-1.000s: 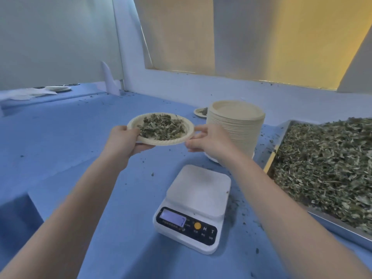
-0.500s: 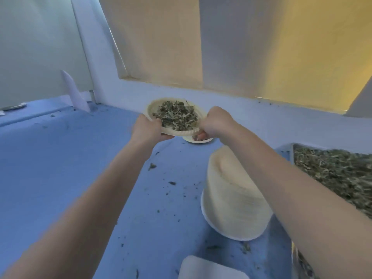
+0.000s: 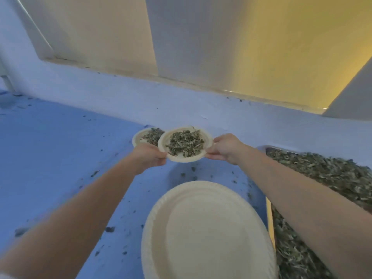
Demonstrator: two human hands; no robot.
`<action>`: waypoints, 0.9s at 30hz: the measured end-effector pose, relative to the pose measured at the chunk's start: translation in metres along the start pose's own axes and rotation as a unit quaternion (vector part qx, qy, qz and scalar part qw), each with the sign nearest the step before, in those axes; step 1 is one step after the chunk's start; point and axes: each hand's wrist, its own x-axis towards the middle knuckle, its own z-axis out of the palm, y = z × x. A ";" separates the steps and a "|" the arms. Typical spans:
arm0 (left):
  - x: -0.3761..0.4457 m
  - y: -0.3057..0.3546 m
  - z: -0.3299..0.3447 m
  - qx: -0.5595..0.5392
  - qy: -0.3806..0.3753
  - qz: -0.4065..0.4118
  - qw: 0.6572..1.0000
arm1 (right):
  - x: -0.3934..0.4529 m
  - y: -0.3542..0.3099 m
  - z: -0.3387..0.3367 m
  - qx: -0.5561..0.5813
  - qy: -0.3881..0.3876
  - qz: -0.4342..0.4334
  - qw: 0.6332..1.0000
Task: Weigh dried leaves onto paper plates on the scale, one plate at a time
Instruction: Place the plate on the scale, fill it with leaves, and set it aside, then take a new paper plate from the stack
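Observation:
A paper plate (image 3: 167, 142) heaped with dried leaves (image 3: 185, 142) is held above the far part of the blue table. My left hand (image 3: 150, 156) grips its left rim and my right hand (image 3: 224, 148) pinches its right rim. Just behind it to the left, a second filled plate (image 3: 141, 137) lies on the table near the back wall, partly hidden by the held plate. The scale is out of view.
A tall stack of empty paper plates (image 3: 207, 228) stands close below the held plate. A metal tray of loose dried leaves (image 3: 326, 178) fills the right side. Leaf crumbs dot the blue table (image 3: 60, 158). A pale wall ledge (image 3: 201, 109) runs behind.
Both hands have carried the filled plate away from above the scale to the far part of the table, beside the other filled plate. The scale has dropped out of view.

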 end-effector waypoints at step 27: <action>0.023 -0.007 0.026 0.170 -0.083 0.026 0.982 | 0.037 0.035 0.010 0.069 0.072 -0.014 0.995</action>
